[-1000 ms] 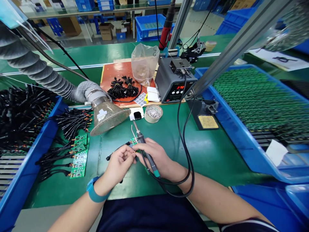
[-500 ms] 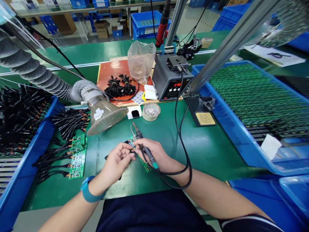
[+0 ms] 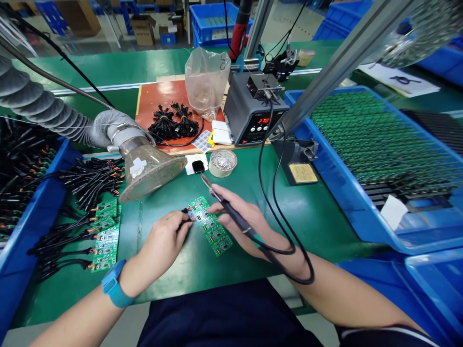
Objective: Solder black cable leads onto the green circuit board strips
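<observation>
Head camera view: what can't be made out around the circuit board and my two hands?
All in the head view:
- Wire joint on the circuit board: covered by the left hand fingertips.
- Soldering iron grip: partly wrapped by the right hand.
- Soldering station readout: too small and blurred.
- Left blue tray: cut off by the frame edge.

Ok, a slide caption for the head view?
Left hand pinches a cable at the green circuit board; right hand holds the soldering iron, tip clear of the board.
</observation>
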Demonstrator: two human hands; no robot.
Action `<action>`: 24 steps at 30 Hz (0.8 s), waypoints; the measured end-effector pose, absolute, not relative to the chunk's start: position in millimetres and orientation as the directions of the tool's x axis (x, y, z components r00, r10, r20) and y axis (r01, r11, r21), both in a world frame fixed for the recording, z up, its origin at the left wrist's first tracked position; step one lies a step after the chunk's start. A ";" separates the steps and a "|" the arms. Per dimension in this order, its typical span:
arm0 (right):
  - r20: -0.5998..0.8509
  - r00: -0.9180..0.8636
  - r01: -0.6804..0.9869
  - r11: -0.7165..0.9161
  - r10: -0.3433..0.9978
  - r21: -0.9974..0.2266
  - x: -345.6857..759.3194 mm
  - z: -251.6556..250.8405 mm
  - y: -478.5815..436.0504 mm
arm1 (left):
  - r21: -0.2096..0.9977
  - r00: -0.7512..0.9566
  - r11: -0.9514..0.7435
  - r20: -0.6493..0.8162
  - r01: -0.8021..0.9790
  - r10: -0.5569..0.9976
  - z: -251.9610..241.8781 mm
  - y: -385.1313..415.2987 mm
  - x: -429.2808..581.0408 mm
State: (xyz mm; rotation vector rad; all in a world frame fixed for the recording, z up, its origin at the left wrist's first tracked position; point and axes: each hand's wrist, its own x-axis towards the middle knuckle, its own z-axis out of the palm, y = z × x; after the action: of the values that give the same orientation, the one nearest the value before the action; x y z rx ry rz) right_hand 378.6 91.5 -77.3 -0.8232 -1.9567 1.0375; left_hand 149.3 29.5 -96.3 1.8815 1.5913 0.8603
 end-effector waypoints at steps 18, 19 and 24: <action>0.397 -0.319 0.449 0.506 0.861 -0.736 388.0 -79.6 44.1 | 0.412 0.229 -0.362 0.337 0.836 0.913 -114.6 23.0 155.0; 0.389 -0.310 0.455 0.495 0.867 -0.740 389.0 -79.1 46.9 | 0.420 0.225 -0.358 0.334 0.834 0.915 -115.0 22.5 154.9; 0.370 -0.257 0.483 0.450 0.893 -0.751 394.7 -83.4 61.8 | 0.399 0.247 -0.350 0.288 0.847 0.925 -112.5 18.5 156.5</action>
State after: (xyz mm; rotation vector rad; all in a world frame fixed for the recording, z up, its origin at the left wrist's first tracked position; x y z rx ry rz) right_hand 394.7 61.8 -83.4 -1.1585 -1.8971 0.6437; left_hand 156.5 18.5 -112.5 2.3484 1.6872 0.7216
